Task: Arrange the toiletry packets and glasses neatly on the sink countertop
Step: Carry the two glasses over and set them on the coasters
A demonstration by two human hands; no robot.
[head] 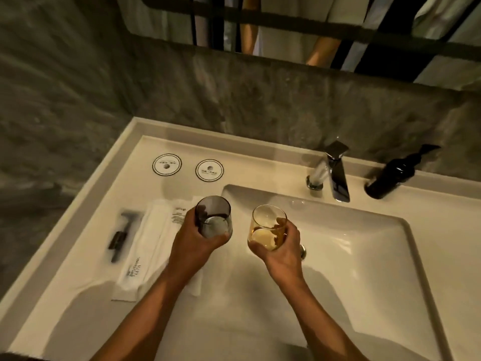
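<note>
My left hand [194,246] grips a smoky grey glass [214,216] above the left part of the white countertop [86,261]. An amber glass [268,226] is held in my right hand [282,252] over the near left corner of the basin. Both glasses are upright and in the air. White toiletry packets [148,246] lie side by side on the counter to the left of my left arm, partly hidden by it. A clear packet with a black razor [122,234] lies left of them. Two round paper coasters [166,164] [209,170] sit near the back ledge.
The sink basin [364,251] fills the right half of the counter. A chrome faucet [333,173] stands behind it, with a black pump bottle [390,175] to its right. A grey stone wall runs behind and on the left; a mirror hangs above.
</note>
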